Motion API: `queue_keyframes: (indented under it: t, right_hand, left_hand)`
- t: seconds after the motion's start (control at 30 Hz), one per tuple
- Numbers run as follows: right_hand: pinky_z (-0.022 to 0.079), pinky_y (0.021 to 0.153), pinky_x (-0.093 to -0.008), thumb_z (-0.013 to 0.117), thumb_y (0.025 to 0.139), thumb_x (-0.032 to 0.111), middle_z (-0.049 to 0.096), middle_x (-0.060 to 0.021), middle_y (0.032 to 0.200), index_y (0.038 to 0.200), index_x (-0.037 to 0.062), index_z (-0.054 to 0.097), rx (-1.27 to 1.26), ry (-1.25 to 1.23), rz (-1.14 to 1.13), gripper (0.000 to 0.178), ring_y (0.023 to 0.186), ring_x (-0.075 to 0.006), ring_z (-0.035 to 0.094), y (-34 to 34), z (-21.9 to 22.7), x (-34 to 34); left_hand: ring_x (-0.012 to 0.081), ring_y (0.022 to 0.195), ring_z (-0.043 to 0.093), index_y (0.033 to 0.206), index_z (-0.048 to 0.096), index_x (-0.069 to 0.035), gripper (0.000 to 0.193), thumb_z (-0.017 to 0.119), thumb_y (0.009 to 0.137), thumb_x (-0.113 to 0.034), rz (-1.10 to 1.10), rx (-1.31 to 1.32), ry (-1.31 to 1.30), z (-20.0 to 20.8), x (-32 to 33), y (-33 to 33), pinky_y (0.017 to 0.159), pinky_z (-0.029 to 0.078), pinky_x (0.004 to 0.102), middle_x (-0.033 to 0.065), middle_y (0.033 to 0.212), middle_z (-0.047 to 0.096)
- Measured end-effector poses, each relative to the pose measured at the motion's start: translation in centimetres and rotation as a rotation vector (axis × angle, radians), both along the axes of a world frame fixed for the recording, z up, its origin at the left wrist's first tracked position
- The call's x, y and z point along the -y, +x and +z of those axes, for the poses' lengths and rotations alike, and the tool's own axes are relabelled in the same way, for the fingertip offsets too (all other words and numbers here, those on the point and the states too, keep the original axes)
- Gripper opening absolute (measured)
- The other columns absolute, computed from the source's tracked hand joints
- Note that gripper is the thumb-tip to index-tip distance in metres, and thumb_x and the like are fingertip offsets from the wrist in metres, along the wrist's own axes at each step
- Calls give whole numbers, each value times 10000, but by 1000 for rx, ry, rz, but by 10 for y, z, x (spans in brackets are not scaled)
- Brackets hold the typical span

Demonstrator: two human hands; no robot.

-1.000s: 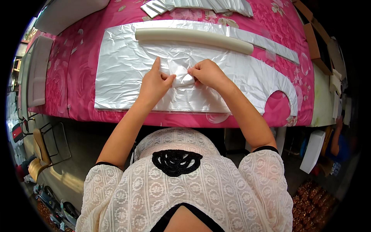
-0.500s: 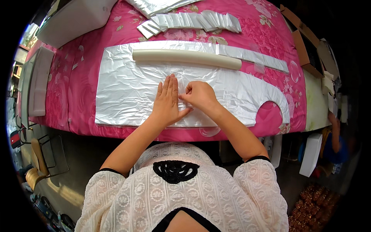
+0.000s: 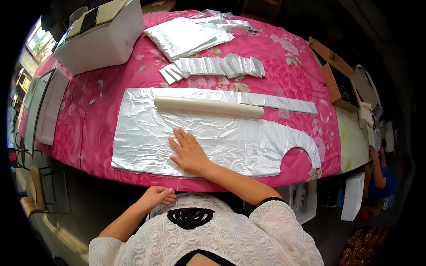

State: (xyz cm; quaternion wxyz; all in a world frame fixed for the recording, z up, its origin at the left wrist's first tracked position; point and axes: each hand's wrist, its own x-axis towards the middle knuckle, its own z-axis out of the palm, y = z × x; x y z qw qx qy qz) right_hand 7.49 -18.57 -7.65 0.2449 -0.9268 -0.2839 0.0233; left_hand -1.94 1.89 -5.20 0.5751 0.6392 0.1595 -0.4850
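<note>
A stack of silvery plastic sheets (image 3: 230, 146), cut like a sleeveless apron with a curved notch at its right end, lies along the near side of the table. Flat on its wrinkled top rests my right hand (image 3: 188, 153), open with fingers spread. My left hand (image 3: 157, 197) hangs just off the near table edge in front of my body. Its fingers are curled in, and whatever they may hold is hidden. A long cream roll or tube (image 3: 208, 107) lies across the far part of the sheets. Beside its right end extends a narrow folded silvery strip (image 3: 284, 103).
Beyond lie a row of small folded silvery packets (image 3: 213, 66) and a larger silvery stack (image 3: 186, 37) on the pink floral cloth (image 3: 284, 57). A white foam box (image 3: 104, 40) stands far left, an open cardboard box (image 3: 339, 86) at right. Another person's arm (image 3: 379, 170) shows far right.
My left hand has left the sheets and come back to the table's near edge. My right hand has opened from a pinch and moved left, flat on the sheets. The view has shifted.
</note>
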Motion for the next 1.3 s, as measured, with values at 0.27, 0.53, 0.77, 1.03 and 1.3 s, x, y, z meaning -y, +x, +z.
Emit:
queue_keyframes:
  t: [0.27,0.53,0.77,1.03,1.3]
  right_hand:
    - [92,1114,-500,483,901,268,177,-251,1472,1375,33,355,-243,239,310,544,1396,-369,104,-75,20,-60]
    - [438,819,-391,691,736,93,613,-75,872,795,50,621,-36,558,-42,101,898,-266,560,49,58,95]
    - [475,700,-260,664,821,163,651,-63,890,1002,-18,624,-20,797,-996,260,771,-127,599,220,22,324]
    - [490,719,-326,761,689,449,652,-162,938,1058,-65,587,61,188,-1069,656,825,-230,631,275,-2,304]
    - [495,775,-360,768,659,476,645,-188,1019,1072,-36,589,-355,488,-764,682,925,-287,636,285,30,190]
  left_hand:
    - [166,734,631,962,630,40,240,596,863,-176,266,213,48,-22,-27,-25,643,511,276,138,887,662]
    - [202,1091,564,1206,534,12,407,640,820,-60,-97,980,174,58,2,95,883,476,303,143,1179,578]
    - [207,946,610,1163,520,63,515,644,842,-321,6,1060,650,14,0,299,793,484,309,154,1058,620]
    - [180,843,576,1138,563,33,616,647,801,-476,134,532,442,8,64,375,748,450,319,126,958,615]
    - [287,1062,534,1221,473,85,836,731,703,-518,292,576,369,17,118,385,875,424,372,206,1227,515]
